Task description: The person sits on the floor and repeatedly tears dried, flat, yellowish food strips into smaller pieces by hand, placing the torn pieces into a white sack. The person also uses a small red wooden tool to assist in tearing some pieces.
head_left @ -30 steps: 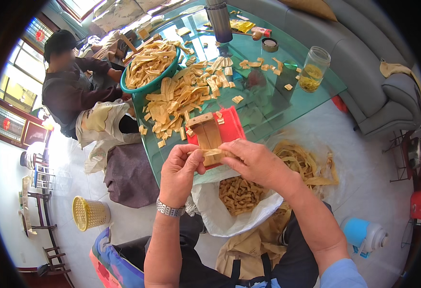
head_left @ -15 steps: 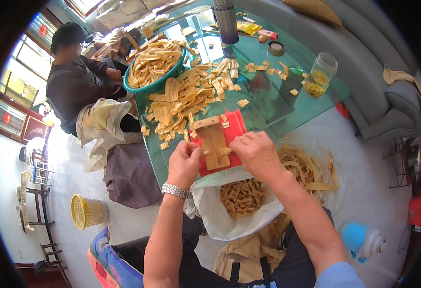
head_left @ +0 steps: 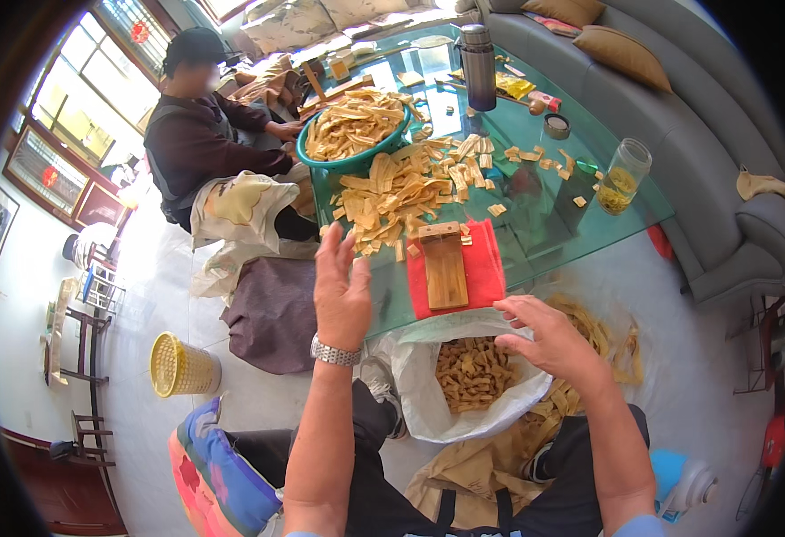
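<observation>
My left hand (head_left: 342, 291) is raised over the near left edge of the glass table, fingers spread and nothing in it. My right hand (head_left: 551, 338) hovers above the rim of a white sack (head_left: 412, 394), also open and holding nothing. Between the hands, on a folded red cloth (head_left: 484, 259), lies a wooden block (head_left: 447, 273) with a raised piece at its far end. Short tan pieces (head_left: 473, 374) half fill the sack. Beyond the block, flat tan strips (head_left: 392, 197) are heaped on the glass, with small cut bits strewn about.
A teal basin (head_left: 354, 164) heaped with strips stands at the table's far left, beside a seated person (head_left: 209, 134). A steel flask (head_left: 477, 72) and a glass jar (head_left: 623, 176) stand on the table (head_left: 571, 237). A yellow wastebasket (head_left: 182, 365) is on the floor.
My hands have moved apart from the wooden block, and their pinched fingers have opened. The small tan piece between them is gone from the block. The whole view has shifted.
</observation>
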`<action>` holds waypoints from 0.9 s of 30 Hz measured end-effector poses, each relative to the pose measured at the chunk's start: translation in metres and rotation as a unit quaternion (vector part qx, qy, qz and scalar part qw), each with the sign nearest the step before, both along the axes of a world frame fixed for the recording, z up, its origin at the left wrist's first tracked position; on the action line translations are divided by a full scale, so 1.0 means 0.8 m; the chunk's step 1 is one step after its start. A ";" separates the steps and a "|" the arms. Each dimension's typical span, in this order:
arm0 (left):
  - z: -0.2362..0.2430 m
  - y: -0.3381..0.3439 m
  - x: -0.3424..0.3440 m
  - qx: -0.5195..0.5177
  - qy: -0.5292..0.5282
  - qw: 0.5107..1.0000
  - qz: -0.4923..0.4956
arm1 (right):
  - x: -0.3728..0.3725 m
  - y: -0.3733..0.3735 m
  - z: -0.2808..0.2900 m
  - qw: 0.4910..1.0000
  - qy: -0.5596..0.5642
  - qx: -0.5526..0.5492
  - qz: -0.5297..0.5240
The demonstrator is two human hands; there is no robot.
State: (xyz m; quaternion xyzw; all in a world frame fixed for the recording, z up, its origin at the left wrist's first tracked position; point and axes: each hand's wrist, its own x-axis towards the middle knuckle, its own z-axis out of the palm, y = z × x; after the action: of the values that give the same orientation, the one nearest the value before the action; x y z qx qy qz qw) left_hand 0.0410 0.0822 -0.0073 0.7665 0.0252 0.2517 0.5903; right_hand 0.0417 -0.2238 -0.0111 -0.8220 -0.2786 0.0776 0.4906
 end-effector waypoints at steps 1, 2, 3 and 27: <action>-0.005 0.010 -0.014 -0.034 -0.035 0.997 0.057 | -0.012 -0.004 0.000 1.000 -0.004 -0.013 -0.009; -0.004 0.019 -0.037 -0.021 0.012 0.997 0.075 | -0.030 -0.004 -0.003 1.000 -0.008 -0.023 -0.013; 0.000 0.025 -0.060 -0.009 0.056 0.994 0.094 | -0.049 -0.006 -0.005 0.999 -0.015 -0.032 -0.017; -0.020 0.093 -0.322 0.412 0.223 0.879 0.090 | -0.229 -0.131 -0.218 0.848 0.262 -0.438 0.141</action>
State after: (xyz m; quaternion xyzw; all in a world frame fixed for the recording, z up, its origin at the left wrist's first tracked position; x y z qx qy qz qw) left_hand -0.2165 0.1562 -0.0234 0.9706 0.1195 0.1137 0.1752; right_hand -0.1416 -0.3283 -0.1856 -0.8528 -0.1893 0.4722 0.1182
